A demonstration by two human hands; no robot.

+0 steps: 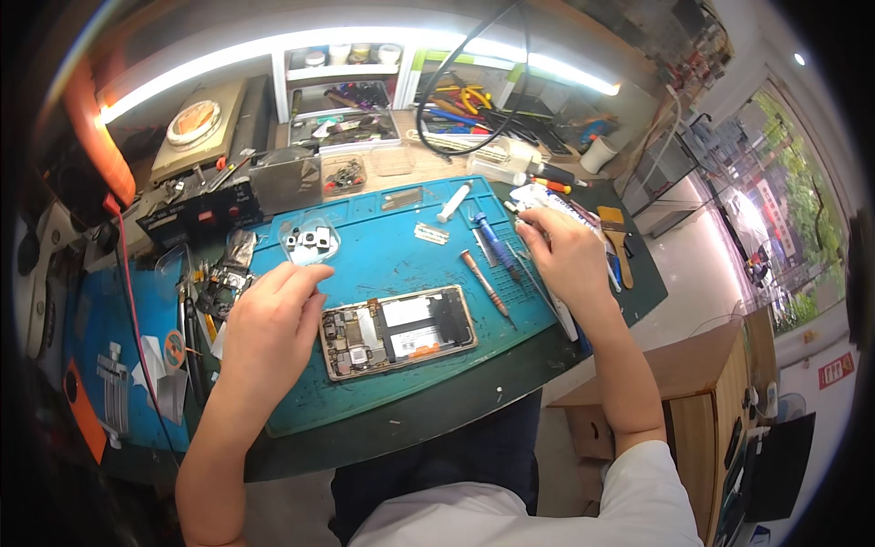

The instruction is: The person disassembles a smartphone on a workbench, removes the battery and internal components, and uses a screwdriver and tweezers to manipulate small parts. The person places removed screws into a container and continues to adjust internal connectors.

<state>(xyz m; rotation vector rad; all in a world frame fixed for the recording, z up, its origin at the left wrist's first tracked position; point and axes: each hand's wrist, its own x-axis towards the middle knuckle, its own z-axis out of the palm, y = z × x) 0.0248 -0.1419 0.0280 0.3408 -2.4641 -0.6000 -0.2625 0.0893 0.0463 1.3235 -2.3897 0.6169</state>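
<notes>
**Opened phone on the mat: a light, fragile thing best held by its frame**

An opened phone (398,331) with its back cover off is seen lying flat on a blue work mat (383,255) on the counter (456,401), between the two hands and nearer the left hand. Circuit boards, connectors and a dark battery area are exposed in it.

The left hand (273,319) is held just beside the phone's left end, its fingers (305,278) drawn together and curled downward; whether something small is pinched between them cannot be told. The right hand (565,255) is set well apart at the mat's right edge, its fingers closed loosely over small tools there; what exactly is gripped cannot be made out. A blue-handled screwdriver (492,242) and a brown-handled screwdriver (481,281) lie on the mat between the phone and that hand, and a clear round dish (310,242) with small metal parts stands above the left hand.

The phone is judged to be light, stiff along its metal frame, and delicate inside. It would best be held by the long outer edges, with the exposed boards and ribbon connectors left untouched.
</notes>
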